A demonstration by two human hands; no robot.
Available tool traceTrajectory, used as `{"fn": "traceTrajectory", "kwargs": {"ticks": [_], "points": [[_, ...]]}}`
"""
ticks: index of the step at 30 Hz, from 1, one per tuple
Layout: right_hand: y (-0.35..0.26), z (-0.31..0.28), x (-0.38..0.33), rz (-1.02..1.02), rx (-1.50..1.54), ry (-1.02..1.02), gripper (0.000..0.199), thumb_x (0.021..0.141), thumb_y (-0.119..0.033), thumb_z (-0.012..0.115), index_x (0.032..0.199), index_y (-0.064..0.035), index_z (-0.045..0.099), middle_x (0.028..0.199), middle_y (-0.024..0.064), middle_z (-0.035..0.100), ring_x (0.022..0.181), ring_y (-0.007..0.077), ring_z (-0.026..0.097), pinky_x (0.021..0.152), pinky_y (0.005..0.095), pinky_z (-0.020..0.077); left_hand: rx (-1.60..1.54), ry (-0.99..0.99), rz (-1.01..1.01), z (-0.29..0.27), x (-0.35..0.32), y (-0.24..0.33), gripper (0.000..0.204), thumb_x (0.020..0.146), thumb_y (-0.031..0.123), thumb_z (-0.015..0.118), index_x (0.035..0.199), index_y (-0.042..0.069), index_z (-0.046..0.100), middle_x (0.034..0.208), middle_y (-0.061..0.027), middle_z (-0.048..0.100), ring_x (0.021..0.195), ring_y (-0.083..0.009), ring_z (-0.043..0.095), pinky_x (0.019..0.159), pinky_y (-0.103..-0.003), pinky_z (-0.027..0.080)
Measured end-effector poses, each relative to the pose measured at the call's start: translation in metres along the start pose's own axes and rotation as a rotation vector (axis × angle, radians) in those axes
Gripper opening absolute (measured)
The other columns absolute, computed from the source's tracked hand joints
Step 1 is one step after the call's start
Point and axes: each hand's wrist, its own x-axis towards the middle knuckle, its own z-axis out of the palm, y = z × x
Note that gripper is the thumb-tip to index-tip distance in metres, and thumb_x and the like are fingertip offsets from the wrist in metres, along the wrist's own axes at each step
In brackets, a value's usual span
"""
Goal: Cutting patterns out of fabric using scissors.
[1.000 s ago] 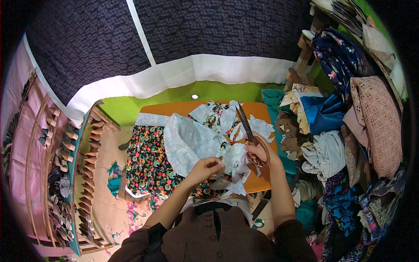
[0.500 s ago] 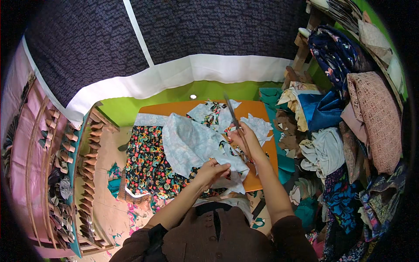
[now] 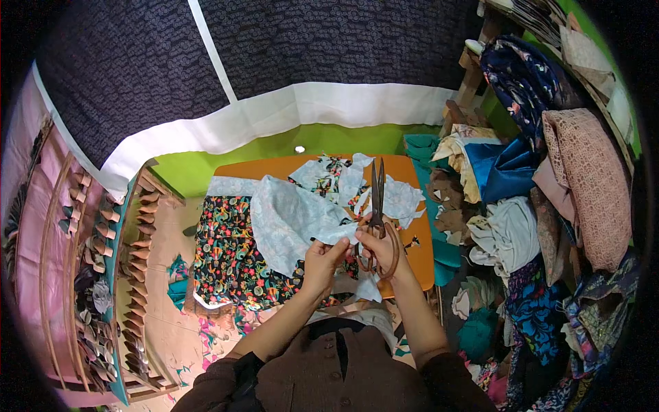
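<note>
A black floral cloth (image 3: 226,240) lies on the orange table, its pale reverse side (image 3: 285,223) folded over and turned up. My left hand (image 3: 322,266) is closed, pinching the edge of this cloth between thumb and fingers. Close beside it, my right hand (image 3: 382,248) holds large scissors (image 3: 377,196) with brown looped handles. Their dark blades point away from me, slightly parted at the tips. The right thumb and fingertips also meet at the cloth's edge; their exact grip there is partly hidden. Cut cloth scraps (image 3: 401,198) lie beyond the scissors.
The orange table (image 3: 240,169) stands before a dark curtain with a white border (image 3: 329,104). Fabric heaps (image 3: 504,237) crowd its right side, with a pink patterned roll (image 3: 587,185) among them. A rack of shoe-shaped forms (image 3: 141,261) stands at left. Scraps litter the floor.
My hands have come together at the cloth's edge, the left moving up. The scissors swung from leaning left to nearly upright, and their blades and handles now show clearly.
</note>
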Motion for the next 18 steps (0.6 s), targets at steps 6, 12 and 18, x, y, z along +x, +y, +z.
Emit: {"fn": "traceTrajectory", "kwargs": {"ticks": [6,12,18], "points": [[-0.003,-0.007,0.001,-0.024,-0.096,0.037,0.027,0.073,-0.003,0.059,0.095,-0.0055,0.044,0.073,0.0002,0.049,0.049,0.004,0.043,0.037,0.0166,0.0338,0.054,0.042,-0.014,0.011,-0.006,-0.003,0.021,0.077,0.018,0.061,0.078,0.001,0.049,0.075,-0.0083,0.058,0.063,-0.0107,0.055,0.054,-0.022,0.045],[-0.024,-0.018,0.002,-0.033,-0.175,-0.096,0.026,0.074,0.0,0.055,0.095,-0.003,0.042,0.066,0.0002,0.047,0.044,0.004,0.04,0.038,0.0184,0.031,0.418,-0.051,-0.106,0.0,-0.008,0.008,0.032,0.082,0.031,0.052,0.062,0.005,0.049,0.058,-0.0008,0.05,0.05,-0.0071,0.044,0.045,-0.02,0.034],[-0.032,-0.023,0.005,-0.054,-0.45,-0.275,0.025,0.074,-0.003,0.057,0.095,-0.0028,0.044,0.065,-0.0009,0.049,0.042,0.0027,0.04,0.035,0.0168,0.0309,0.839,-0.053,0.398,-0.017,0.025,0.014,0.023,0.077,0.025,0.057,0.078,0.003,0.052,0.068,-0.0032,0.052,0.061,-0.0095,0.047,0.056,-0.023,0.038]]}}
